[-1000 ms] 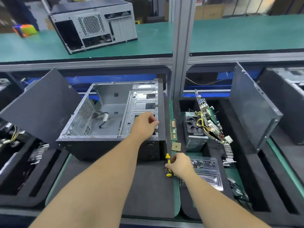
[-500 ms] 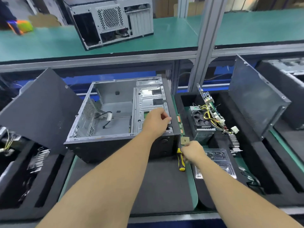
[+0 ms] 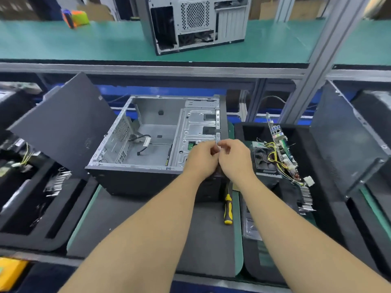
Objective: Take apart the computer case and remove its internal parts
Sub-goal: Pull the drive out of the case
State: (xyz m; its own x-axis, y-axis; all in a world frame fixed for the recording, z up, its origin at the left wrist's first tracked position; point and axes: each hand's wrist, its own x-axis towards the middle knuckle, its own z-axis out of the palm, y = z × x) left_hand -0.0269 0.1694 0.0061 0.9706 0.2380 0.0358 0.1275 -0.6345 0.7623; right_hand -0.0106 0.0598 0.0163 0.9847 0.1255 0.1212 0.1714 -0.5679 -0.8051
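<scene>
At frame centre the opened computer case [image 3: 156, 142] lay on its side, interior upward for access, while the left hand [image 3: 201, 159] and right hand [image 3: 234, 157], fingers curled together, pinched something small at its front edge; the screwdriver [image 3: 228, 206] lay just below.

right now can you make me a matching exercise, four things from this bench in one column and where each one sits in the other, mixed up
Things:
1. screwdriver
2. open computer case
3. second computer case
4. motherboard with yellow wires

Places:
A. on the upper green shelf
B. standing in the black foam tray on the right
C. on the dark mat, under both hands
D. lying on the mat beside the open case's right near corner

Pairs: 1-D, 2-C, 3-A, 4-B
</scene>
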